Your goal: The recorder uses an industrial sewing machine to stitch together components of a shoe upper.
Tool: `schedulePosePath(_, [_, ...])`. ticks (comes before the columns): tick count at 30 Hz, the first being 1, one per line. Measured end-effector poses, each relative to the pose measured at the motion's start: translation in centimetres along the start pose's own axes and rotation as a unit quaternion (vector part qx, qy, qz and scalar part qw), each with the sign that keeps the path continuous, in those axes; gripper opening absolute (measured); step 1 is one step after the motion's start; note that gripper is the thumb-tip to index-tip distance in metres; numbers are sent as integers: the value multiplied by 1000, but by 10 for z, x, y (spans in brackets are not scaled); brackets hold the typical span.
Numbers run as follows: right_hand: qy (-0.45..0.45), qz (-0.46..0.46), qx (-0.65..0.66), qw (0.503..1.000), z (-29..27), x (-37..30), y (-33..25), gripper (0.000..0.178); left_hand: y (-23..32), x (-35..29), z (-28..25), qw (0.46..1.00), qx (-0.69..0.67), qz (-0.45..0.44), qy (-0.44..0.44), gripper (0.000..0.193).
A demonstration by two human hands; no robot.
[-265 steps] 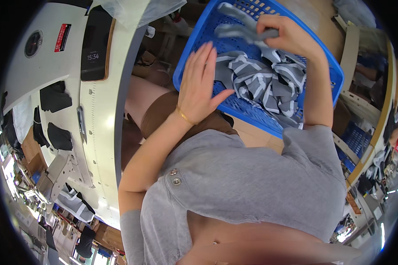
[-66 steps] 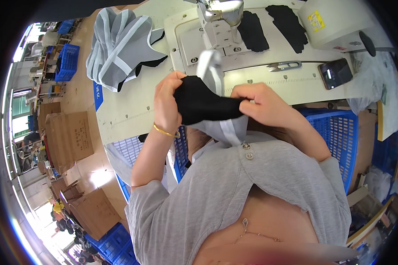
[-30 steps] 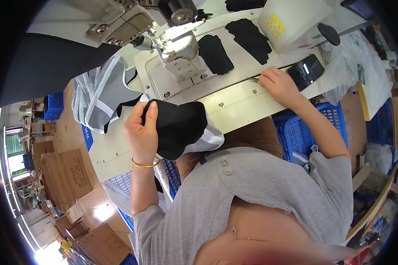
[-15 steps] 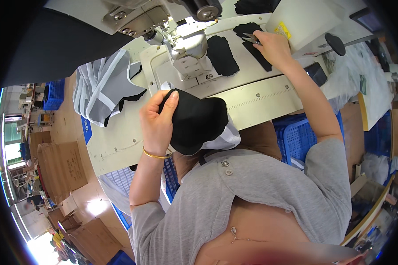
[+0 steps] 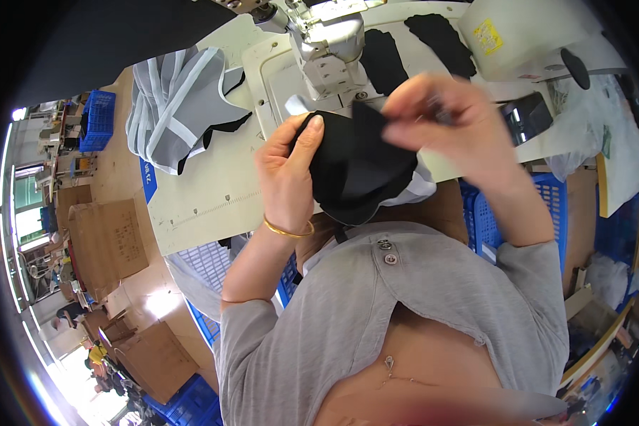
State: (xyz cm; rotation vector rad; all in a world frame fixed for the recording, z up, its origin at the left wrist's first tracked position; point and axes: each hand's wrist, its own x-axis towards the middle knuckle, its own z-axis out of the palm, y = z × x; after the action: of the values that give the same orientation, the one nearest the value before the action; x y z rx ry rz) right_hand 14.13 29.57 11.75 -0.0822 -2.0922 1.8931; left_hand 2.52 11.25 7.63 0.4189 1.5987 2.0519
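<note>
My left hand [image 5: 289, 163], with a bracelet at the wrist, is closed on the upper left edge of a black fabric piece with pale grey cloth [image 5: 419, 186] at its lower right side. My right hand [image 5: 451, 121], smeared by motion, pinches the edge of a smaller black fabric panel [image 5: 376, 135] lying over the held work. A dark metallic tool [image 5: 439, 112], likely the thread snips, shows blurred in that palm. Just beyond the hands stands the sewing machine head [image 5: 330, 60]. Two black fabric panels lie on the machine bed, one [image 5: 383, 62] nearer the machine, another [image 5: 441, 44] farther right.
Grey fabric pieces with pale bands [image 5: 181, 106] are piled on the table's left. Blue plastic baskets [image 5: 550, 206] stand below the table edge. A dark flat device [image 5: 525, 117] and clear plastic wrap [image 5: 579, 124] are at the right. Cardboard boxes [image 5: 106, 245] stand on the floor at left.
My right hand has come from the far right panels back to the held work, bringing a black panel. The left hand keeps its hold. The whole view has shifted slightly.
</note>
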Motion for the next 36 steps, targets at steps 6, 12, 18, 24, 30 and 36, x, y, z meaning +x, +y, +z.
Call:
schedulePosePath(6, [17, 146, 67, 987, 36, 5, 25, 12, -6, 0, 0, 990, -108, -86, -6, 20])
schedulePosePath(12, [23, 148, 82, 985, 39, 12, 26, 15, -7, -1, -1, 985, -151, -82, 30, 22])
schedulePosePath(18, [-14, 154, 53, 987, 32, 15, 25, 15, -5, -3, 0, 993, -114, -39, -18, 23])
schedulePosePath(24, [-15, 145, 43, 988, 32, 16, 27, 15, -5, -5, 1, 998, -43, -21, -39, 19])
schedulePosePath(30, [-18, 131, 35, 991, 30, 18, 31, 17, -7, -5, 2, 999, 29, 30, -33, 16])
schedulePosePath(36, [-15, 21, -80, 996, 20, 10, 35, 21, -5, 0, -3, 999, 29, 34, -12, 16])
